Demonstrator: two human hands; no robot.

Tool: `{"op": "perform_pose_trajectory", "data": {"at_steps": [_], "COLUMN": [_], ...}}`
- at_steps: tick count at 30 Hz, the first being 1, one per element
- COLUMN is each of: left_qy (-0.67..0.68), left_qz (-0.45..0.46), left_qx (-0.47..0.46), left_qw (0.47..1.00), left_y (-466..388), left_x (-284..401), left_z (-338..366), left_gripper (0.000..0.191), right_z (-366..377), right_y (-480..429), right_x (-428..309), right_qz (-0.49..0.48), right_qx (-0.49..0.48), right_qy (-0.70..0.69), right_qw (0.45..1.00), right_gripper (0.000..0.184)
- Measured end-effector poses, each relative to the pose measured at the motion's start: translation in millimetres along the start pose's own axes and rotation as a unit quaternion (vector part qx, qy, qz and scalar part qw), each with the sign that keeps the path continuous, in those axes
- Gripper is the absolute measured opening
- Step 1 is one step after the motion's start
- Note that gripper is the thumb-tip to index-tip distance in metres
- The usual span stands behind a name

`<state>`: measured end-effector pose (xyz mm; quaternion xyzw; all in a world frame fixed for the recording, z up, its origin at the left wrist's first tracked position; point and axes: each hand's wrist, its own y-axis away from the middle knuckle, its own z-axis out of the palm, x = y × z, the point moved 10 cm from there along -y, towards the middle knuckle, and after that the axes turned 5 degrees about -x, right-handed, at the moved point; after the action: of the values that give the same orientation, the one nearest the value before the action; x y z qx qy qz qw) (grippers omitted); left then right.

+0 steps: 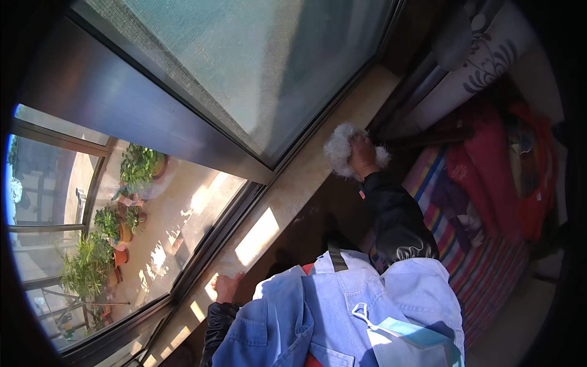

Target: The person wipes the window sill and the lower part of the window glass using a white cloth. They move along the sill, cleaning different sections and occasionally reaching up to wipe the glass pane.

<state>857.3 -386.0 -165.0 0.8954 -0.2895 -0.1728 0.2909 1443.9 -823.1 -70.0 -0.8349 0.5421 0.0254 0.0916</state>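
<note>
My right hand [362, 155] grips a fluffy white cloth or duster [340, 149], which rests on the stone windowsill [300, 190] near its far right end, by the curtain. Parts of the white fluff stick out on both sides of the hand. Lower left, my left hand [225, 286] lies on the edge of the same sill, in a patch of sun; its fingers look curled, and nothing shows in them. Both arms are in dark sleeves. A light blue denim garment covers my front, with a blue face mask [412, 332] hanging over it.
A metal-framed window [270, 176] with a mesh-like pane [238, 59] runs beside the sill. Potted plants [137, 167] stand beyond the glass. To the right are a patterned curtain [486, 64], a striped cover [477, 284] and red cloth [486, 169].
</note>
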Motion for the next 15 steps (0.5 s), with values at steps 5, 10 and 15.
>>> {"op": "perform_pose_trajectory", "data": {"at_steps": [5,10,15], "left_qy": [-0.033,0.074,0.060], "left_qz": [-0.043,-0.086,-0.057], "left_qx": [0.034,-0.077,-0.024], "left_qw": [0.998,0.991,0.996], "left_y": [-3.0,0.4,0.3], "left_x": [26.2,20.2,27.1], "left_z": [-14.9,-9.3,-14.1], "left_gripper": [0.089,0.089,0.090], "right_z": [0.9,6.2,3.6], "right_y": [3.8,61.9,30.8], "right_x": [-74.3,-203.3,-158.9], "right_qz": [-0.151,-0.344,-0.281], "right_qx": [-0.012,-0.096,-0.099], "right_qy": [-0.052,-0.079,-0.079], "right_qw": [0.987,0.931,0.951], "right_gripper": [0.018,0.010,0.014]}}
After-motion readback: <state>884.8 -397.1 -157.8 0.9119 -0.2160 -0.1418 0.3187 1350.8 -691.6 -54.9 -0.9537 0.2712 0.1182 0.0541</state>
